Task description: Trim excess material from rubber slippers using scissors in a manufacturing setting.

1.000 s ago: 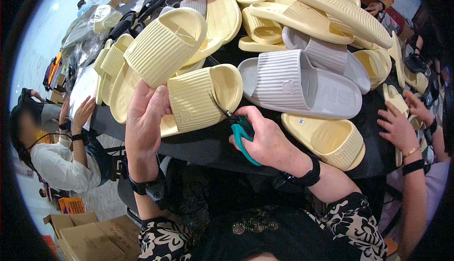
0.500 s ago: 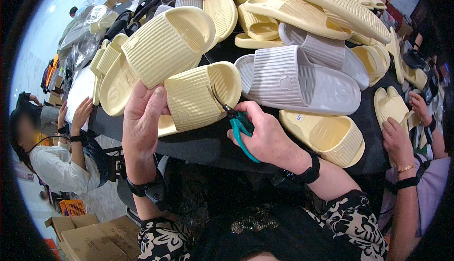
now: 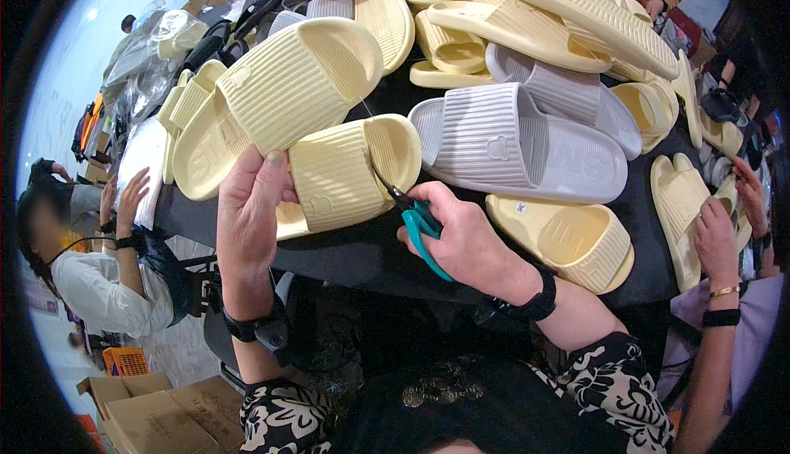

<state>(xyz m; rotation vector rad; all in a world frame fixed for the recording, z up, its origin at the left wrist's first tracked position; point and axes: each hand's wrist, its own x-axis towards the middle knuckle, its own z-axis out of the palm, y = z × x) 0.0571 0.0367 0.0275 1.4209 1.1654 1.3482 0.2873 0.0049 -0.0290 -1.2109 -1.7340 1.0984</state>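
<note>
Away from scissors (image 3: 417,220), cardboard box (image 3: 173,417), contents hidden

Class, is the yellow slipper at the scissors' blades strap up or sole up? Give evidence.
Strap up: the yellow slipper shows its ridged strap facing us, and its footbed beyond.

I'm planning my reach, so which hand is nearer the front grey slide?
Right. Your right hand, holding the teal-handled scissors, is just below the front grey slide; your left hand is farther left, beyond the yellow slide at the blades.
</note>
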